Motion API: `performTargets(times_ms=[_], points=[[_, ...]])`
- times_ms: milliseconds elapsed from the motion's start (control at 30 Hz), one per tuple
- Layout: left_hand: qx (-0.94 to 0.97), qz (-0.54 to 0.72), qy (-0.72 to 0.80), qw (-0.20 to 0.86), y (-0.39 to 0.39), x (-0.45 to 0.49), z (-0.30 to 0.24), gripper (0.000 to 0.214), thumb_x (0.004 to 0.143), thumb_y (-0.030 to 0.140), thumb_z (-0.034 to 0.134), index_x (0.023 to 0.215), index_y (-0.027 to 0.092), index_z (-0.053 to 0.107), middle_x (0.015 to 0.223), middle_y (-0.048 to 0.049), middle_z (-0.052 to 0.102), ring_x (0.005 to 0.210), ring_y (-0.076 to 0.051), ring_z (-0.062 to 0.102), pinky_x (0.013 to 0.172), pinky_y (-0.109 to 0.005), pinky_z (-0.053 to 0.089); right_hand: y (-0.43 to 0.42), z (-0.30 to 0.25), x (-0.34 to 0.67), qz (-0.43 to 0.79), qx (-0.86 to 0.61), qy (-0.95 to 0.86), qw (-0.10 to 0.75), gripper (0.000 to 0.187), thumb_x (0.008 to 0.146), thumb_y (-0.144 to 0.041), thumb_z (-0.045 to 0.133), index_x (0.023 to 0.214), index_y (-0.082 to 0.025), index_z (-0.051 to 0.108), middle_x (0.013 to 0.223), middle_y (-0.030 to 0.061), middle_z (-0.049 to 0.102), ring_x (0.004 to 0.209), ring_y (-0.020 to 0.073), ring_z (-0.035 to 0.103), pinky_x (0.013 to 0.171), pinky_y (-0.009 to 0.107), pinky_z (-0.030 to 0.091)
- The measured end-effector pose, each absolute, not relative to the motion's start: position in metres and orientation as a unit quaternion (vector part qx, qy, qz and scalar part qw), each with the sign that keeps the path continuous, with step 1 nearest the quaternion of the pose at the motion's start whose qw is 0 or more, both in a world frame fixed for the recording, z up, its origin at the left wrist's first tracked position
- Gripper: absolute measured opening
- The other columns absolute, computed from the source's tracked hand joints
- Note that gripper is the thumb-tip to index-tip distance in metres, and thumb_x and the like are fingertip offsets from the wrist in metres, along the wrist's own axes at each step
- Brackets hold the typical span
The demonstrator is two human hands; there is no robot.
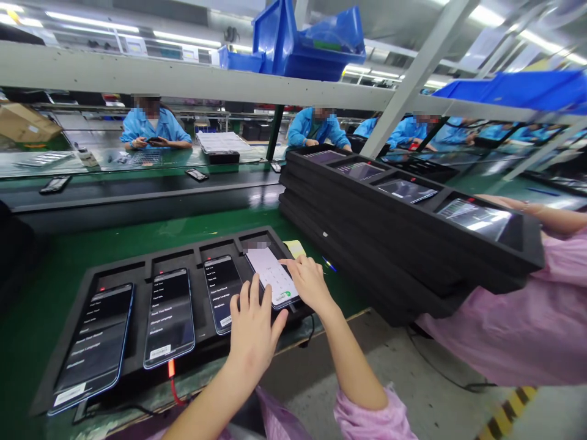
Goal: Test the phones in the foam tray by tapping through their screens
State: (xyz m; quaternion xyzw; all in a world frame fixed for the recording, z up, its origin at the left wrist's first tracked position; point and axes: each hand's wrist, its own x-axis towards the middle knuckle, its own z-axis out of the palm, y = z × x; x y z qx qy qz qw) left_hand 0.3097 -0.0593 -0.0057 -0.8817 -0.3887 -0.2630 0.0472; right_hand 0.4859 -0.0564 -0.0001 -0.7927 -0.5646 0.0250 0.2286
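Observation:
Several smartphones lie face up in the compartments of a black foam tray [114, 266]. The rightmost smartphone [270, 272] has a light screen that looks like a dial pad with a green button. My right hand [309, 282] is over its right edge, index finger stretched onto the screen and the other fingers loosely bent, holding nothing. Fingers spread, my left hand [252, 324] lies between that phone and a dark-screened smartphone [221, 293], partly covering both. Farther left, another smartphone [170, 315] and the leftmost smartphone [94, 348] show white menu lists.
Stacked black foam trays [367, 226] with phones rise at right, beside a co-worker's pink sleeve [509, 330]. A red cable [173, 388] hangs at the front edge. A conveyor [160, 198] runs behind; blue bins [307, 46] sit on the overhead shelf.

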Motion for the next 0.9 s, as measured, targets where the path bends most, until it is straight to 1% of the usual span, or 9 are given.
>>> performTargets(times_ms=[100, 267, 467, 600, 767, 900], points=[[-0.884, -0.256, -0.389, 0.041, -0.059, 0.308, -0.005, 0.038, 0.09, 0.038, 0.043, 0.117, 0.017, 0.059, 0.131, -0.0144, 0.051, 0.112, -0.031, 0.05, 0.084, -0.046, 0.046, -0.058, 0.002, 0.483, 0.028, -0.791, -0.567, 0.228, 0.051, 0.097, -0.038, 0.019, 0.105, -0.026, 0.068, 0.087, 0.0078, 0.057, 0.089, 0.0238, 0.051, 0.083, 0.041, 0.037], [-0.883, -0.251, -0.394, 0.041, -0.06, 0.307, -0.005, 0.038, 0.09, 0.038, 0.044, 0.117, 0.017, 0.059, 0.132, -0.0141, 0.051, 0.112, -0.032, 0.05, 0.084, -0.047, 0.046, -0.065, 0.005, 0.48, 0.02, -0.796, -0.557, 0.238, 0.05, 0.097, -0.038, 0.018, 0.114, -0.028, 0.063, 0.092, 0.0078, 0.055, 0.09, 0.0234, 0.05, 0.084, 0.041, 0.037], [-0.883, -0.254, -0.392, 0.042, -0.061, 0.306, -0.003, 0.038, 0.09, 0.038, 0.043, 0.117, 0.017, 0.059, 0.131, -0.0143, 0.051, 0.112, -0.031, 0.05, 0.084, -0.047, 0.046, -0.063, 0.006, 0.48, 0.024, -0.793, -0.561, 0.237, 0.047, 0.095, -0.041, 0.023, 0.105, -0.028, 0.068, 0.088, 0.0077, 0.055, 0.089, 0.0249, 0.049, 0.082, 0.041, 0.038], [-0.884, -0.245, -0.397, 0.028, -0.061, 0.306, -0.002, 0.037, 0.089, 0.037, 0.045, 0.118, 0.018, 0.058, 0.132, -0.014, 0.05, 0.113, -0.031, 0.048, 0.086, -0.047, 0.045, -0.073, 0.007, 0.481, 0.014, -0.795, -0.547, 0.261, 0.051, 0.096, -0.041, 0.018, 0.11, -0.027, 0.066, 0.09, 0.0079, 0.054, 0.089, 0.0245, 0.05, 0.083, 0.043, 0.038], [-0.891, -0.228, -0.393, 0.014, -0.058, 0.309, -0.004, 0.036, 0.089, 0.037, 0.046, 0.118, 0.018, 0.058, 0.133, -0.0144, 0.049, 0.115, -0.032, 0.047, 0.087, -0.047, 0.045, -0.099, 0.002, 0.48, 0.014, -0.791, -0.538, 0.292, 0.057, 0.096, -0.044, 0.015, 0.103, -0.026, 0.068, 0.088, 0.0075, 0.054, 0.09, 0.0234, 0.052, 0.083, 0.041, 0.04], [-0.895, -0.224, -0.386, 0.005, -0.059, 0.313, -0.005, 0.037, 0.089, 0.039, 0.047, 0.119, 0.02, 0.058, 0.133, -0.0147, 0.049, 0.116, -0.032, 0.047, 0.087, -0.049, 0.045, -0.113, -0.002, 0.477, 0.019, -0.78, -0.542, 0.313, 0.057, 0.096, -0.045, 0.015, 0.102, -0.027, 0.068, 0.09, 0.0077, 0.055, 0.091, 0.0233, 0.051, 0.083, 0.041, 0.04]])
